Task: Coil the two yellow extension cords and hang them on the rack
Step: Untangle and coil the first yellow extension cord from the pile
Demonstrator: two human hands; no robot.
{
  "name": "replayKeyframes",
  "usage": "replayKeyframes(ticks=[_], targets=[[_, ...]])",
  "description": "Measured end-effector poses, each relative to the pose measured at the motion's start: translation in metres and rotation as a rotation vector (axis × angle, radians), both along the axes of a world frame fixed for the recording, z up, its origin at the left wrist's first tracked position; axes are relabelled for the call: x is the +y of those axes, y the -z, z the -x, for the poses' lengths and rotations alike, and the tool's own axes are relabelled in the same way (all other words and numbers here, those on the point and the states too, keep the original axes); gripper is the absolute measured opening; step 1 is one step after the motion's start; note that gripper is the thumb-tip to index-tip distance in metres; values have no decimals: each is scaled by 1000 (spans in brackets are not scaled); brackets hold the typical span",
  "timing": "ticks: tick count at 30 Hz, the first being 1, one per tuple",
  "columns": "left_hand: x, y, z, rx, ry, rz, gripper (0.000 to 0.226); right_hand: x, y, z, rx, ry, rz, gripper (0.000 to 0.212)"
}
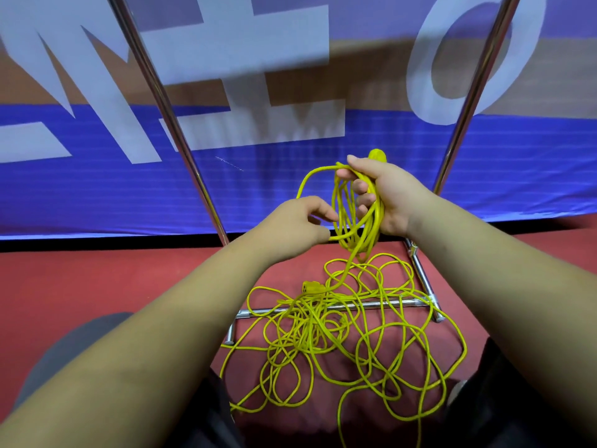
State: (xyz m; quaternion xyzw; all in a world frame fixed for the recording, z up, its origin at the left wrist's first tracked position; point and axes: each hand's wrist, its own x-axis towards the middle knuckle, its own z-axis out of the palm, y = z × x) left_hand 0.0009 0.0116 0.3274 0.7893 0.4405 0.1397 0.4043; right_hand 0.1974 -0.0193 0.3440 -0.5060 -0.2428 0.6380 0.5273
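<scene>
The left hand comes in from the lower left with the bare forearm stretched forward and the back of the hand turned up. Its fingers are curled, and the thumb and first fingers pinch one thin strand of the yellow extension cord; this strand rises from the fingertips in an arc toward the other hand. The pinch point is just beside the left edge of the hanging coil.

This coil is several loops of the same yellow cord, gathered together and hanging down in a long oval. The right hand holds it at the top: the fingers are closed around the bundled strands, the thumb lies over them, and the palm faces left. A yellow plug end stands out just above this fist. The right forearm reaches in from the lower right, a little higher than the left one.

From the bottom of the coil one strand drops to the red floor, where the loose yellow cord lies in a wide tangled heap between the person's knees. I cannot tell where one cord ends and the second begins. A second yellow plug lies on top of the heap. The heap covers part of the shiny metal rack, whose base bar touches the floor and whose two poles rise in front of a blue banner with large white letters.
</scene>
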Motion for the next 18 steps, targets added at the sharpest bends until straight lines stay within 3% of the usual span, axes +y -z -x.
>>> replayKeyframes(ticks=[2,4,6,8,11,13,15,18], targets=[[1,-4,-2,-62,-104,-25,26,-1,0,1,-20,-18,-8,31],[4,-3,-2,-50,-220,-186,21,-1,1,1,-53,-47,-20,28],[8,-1,1,-31,-343,-310,26,0,3,1,-97,-83,-26,25],[18,4,4,-9,-413,-282,36,1,5,0,-130,-122,-31,22],[33,10,8,28,-325,-215,29,0,6,2,-144,-201,-45,18],[38,12,7,-78,-303,-180,18,-1,5,5,-143,-241,-43,18],[43,11,5,-209,-344,-146,28,-3,5,8,-150,-263,-24,21],[47,10,-1,-189,-267,-251,22,-3,8,10,-127,-247,0,25]])
